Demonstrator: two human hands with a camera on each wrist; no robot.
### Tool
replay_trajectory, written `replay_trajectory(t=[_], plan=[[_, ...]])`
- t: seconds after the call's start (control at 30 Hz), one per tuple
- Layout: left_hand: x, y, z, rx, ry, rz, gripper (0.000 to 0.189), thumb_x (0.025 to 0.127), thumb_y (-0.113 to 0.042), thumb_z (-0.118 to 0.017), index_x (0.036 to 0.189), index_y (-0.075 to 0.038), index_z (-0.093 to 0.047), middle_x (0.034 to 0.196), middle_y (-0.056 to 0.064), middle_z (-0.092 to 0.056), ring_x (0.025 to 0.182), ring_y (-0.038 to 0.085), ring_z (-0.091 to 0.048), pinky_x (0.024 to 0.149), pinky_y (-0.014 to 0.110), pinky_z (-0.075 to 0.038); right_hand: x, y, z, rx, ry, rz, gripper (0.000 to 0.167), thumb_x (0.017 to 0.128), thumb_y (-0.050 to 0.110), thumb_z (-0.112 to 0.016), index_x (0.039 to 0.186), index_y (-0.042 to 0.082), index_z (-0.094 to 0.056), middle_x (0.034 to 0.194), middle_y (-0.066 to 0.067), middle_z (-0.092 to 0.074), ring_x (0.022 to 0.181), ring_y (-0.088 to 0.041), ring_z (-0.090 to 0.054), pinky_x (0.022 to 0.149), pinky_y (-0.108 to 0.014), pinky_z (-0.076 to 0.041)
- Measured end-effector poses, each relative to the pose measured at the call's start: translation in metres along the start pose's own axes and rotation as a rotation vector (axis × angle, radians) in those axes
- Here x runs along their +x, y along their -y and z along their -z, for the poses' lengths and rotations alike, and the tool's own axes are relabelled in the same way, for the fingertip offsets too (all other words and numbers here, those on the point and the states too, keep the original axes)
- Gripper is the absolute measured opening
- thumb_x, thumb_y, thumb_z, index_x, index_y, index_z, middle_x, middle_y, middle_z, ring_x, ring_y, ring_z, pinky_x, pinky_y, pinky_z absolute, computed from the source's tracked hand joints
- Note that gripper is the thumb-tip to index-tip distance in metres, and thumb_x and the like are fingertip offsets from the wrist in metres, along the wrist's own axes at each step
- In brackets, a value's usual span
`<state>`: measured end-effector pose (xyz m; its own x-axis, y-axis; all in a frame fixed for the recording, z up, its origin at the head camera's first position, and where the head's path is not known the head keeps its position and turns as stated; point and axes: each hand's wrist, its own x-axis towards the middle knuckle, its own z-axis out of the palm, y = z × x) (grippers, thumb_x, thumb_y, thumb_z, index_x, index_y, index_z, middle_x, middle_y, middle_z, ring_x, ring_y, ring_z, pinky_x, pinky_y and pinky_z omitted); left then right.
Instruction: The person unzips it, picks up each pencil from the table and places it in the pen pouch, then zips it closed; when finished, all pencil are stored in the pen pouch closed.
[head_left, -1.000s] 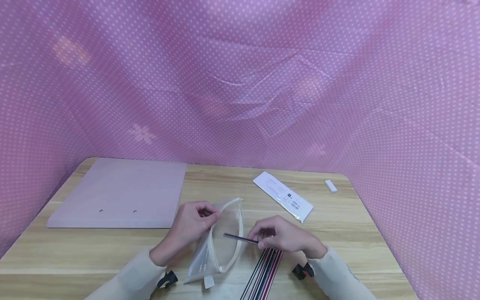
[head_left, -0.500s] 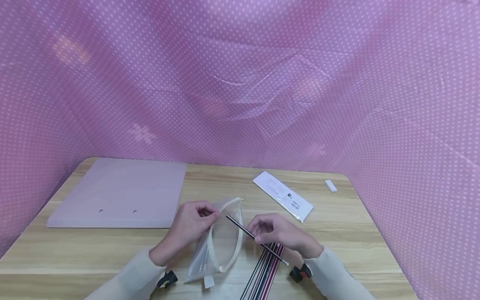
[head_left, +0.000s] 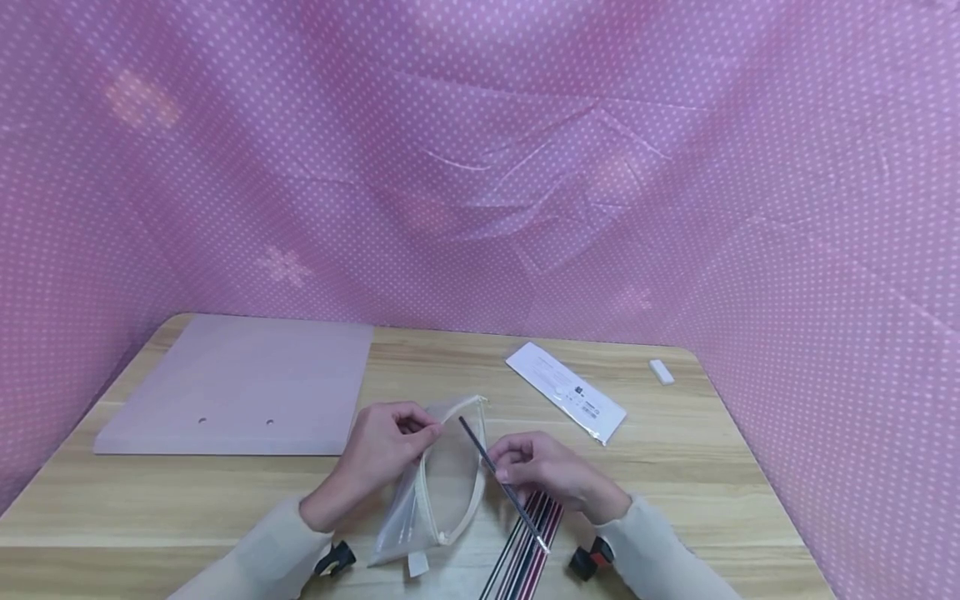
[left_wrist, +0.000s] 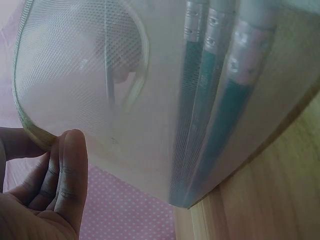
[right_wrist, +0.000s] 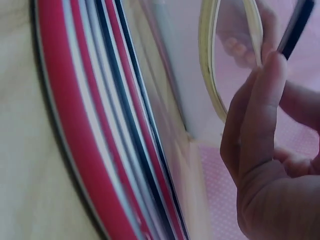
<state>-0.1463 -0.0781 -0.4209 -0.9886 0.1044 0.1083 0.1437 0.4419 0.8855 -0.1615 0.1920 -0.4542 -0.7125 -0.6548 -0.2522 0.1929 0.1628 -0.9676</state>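
Observation:
A translucent mesh zip pouch (head_left: 401, 512) stands with its mouth spread toward the right. My left hand (head_left: 386, 446) pinches the zipper edge between thumb and fingers. Through the pouch wall, the left wrist view shows several teal pencils (left_wrist: 220, 120) with silver ferrules. My right hand (head_left: 551, 471) pinches a dark pencil (head_left: 527, 518) near its middle, beside the right rim of the opening. That pencil slants, its far end over the mouth and its ferrule end toward me. Below the right hand lies a row of red, black and white striped pencils (head_left: 522, 554).
A large pale pink folder (head_left: 247, 383) with two holes lies at the back left. A white printed packet (head_left: 566, 392) is at the back right, and a small white eraser (head_left: 662, 372) beyond it. Pink dotted cloth (head_left: 480, 167) hangs around the wooden table (head_left: 697, 500).
The right hand has moved slightly left and turned the pencil from nearly level to a steeper slant, its far end swinging up the frame. The left hand and pouch stay put.

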Motion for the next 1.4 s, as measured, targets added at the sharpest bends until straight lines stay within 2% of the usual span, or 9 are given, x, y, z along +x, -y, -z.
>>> replay_trajectory(t=[0.17,0.4,0.73,0.83,1.07,1.27,1.4], plan=[[0.0,0.0,0.0,0.012,-0.007,-0.006,0.005,0.085,-0.018,-0.079,0.083,-0.013,-0.078,0.072,-0.003,-0.072,0.062,0.008,-0.062,0.055,0.021,-0.052,0.002,0.0,-0.008,0.096,-0.08,-0.035,0.041,0.092,0.002,-0.065,0.127,-0.016,-0.051,0.087,0.003,-0.07,0.065,-0.004,-0.063,0.055,-0.018,-0.057],[-0.002,-0.001,-0.002,0.001,-0.003,-0.016,0.005,0.086,-0.016,-0.078,0.081,-0.016,-0.077,0.074,-0.003,-0.073,0.065,0.007,-0.062,0.056,0.019,-0.052,0.005,0.003,-0.017,0.174,-0.164,-0.017,0.039,0.096,0.002,-0.061,0.129,-0.016,-0.05,0.088,0.0,-0.073,0.073,-0.005,-0.068,0.058,-0.017,-0.058],[-0.002,-0.003,-0.003,-0.05,0.037,0.005,0.004,0.087,-0.015,-0.077,0.084,-0.011,-0.077,0.071,0.001,-0.073,0.056,0.009,-0.062,0.05,0.023,-0.053,0.012,0.011,-0.027,0.181,-0.184,0.044,0.045,0.094,0.0,-0.061,0.133,-0.018,-0.046,0.09,0.004,-0.073,0.065,-0.004,-0.06,0.058,-0.016,-0.052],[-0.003,-0.003,-0.003,-0.048,0.035,-0.004,0.006,0.087,-0.016,-0.077,0.084,-0.011,-0.077,0.071,0.0,-0.072,0.056,0.009,-0.062,0.05,0.023,-0.053,0.014,0.013,-0.032,0.187,-0.202,0.036,0.045,0.095,0.0,-0.061,0.134,-0.017,-0.047,0.089,0.004,-0.074,0.064,-0.004,-0.062,0.058,-0.017,-0.055],[-0.004,-0.004,-0.002,-0.056,0.044,-0.011,0.004,0.087,-0.015,-0.077,0.086,-0.01,-0.077,0.073,0.001,-0.073,0.057,0.009,-0.063,0.052,0.022,-0.053,0.019,0.02,-0.045,0.173,-0.262,0.01,0.042,0.095,0.0,-0.061,0.132,-0.016,-0.05,0.089,0.0,-0.074,0.074,-0.007,-0.07,0.066,-0.022,-0.061],[-0.003,-0.003,-0.002,-0.062,0.037,0.005,0.006,0.087,-0.017,-0.077,0.083,-0.012,-0.077,0.073,0.002,-0.074,0.056,0.009,-0.064,0.052,0.023,-0.055,0.022,0.023,-0.052,0.11,-0.303,-0.006,0.039,0.095,-0.002,-0.062,0.131,-0.014,-0.053,0.089,-0.004,-0.073,0.068,-0.008,-0.068,0.065,-0.024,-0.062],[-0.003,-0.003,-0.001,-0.068,0.036,0.003,0.007,0.088,-0.017,-0.077,0.084,-0.012,-0.077,0.073,0.001,-0.074,0.055,0.009,-0.064,0.052,0.023,-0.054,0.025,0.022,-0.054,0.094,-0.275,-0.024,0.037,0.094,-0.003,-0.062,0.128,-0.014,-0.054,0.087,-0.004,-0.073,0.066,-0.008,-0.068,0.062,-0.023,-0.061]])
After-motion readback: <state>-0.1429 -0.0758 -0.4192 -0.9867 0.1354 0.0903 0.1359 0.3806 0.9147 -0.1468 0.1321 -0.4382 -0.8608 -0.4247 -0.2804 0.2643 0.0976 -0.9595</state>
